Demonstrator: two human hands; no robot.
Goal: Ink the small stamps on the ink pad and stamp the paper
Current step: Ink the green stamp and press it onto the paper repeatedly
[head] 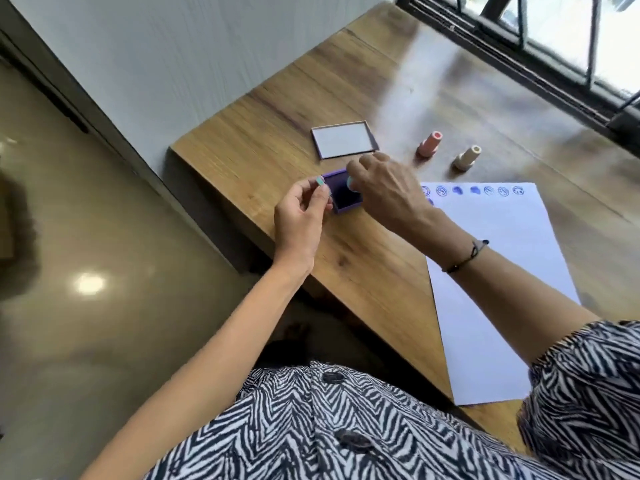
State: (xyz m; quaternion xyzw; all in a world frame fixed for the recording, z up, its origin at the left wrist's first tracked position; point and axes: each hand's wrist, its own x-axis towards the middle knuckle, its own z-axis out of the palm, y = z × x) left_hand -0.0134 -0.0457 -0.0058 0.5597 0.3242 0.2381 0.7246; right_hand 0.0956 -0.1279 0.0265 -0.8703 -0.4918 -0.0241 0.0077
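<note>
A small purple ink pad (341, 195) sits near the table's left edge. My right hand (388, 188) grips a pale teal stamp (350, 183) and presses it down onto the pad's dark surface. My left hand (301, 220) is beside the pad and pinches a small teal cap (320, 181) between thumb and finger. The white paper (498, 271) lies to the right, with a row of purple prints along its far edge. A pink stamp (429, 143) and a cream stamp (467, 157) stand upright beyond the paper.
The ink pad's lid (343, 139) lies open-side up behind the pad. The wooden table (346, 81) ends just left of the pad, with floor (104, 271) below. A window frame (519, 57) runs along the far right.
</note>
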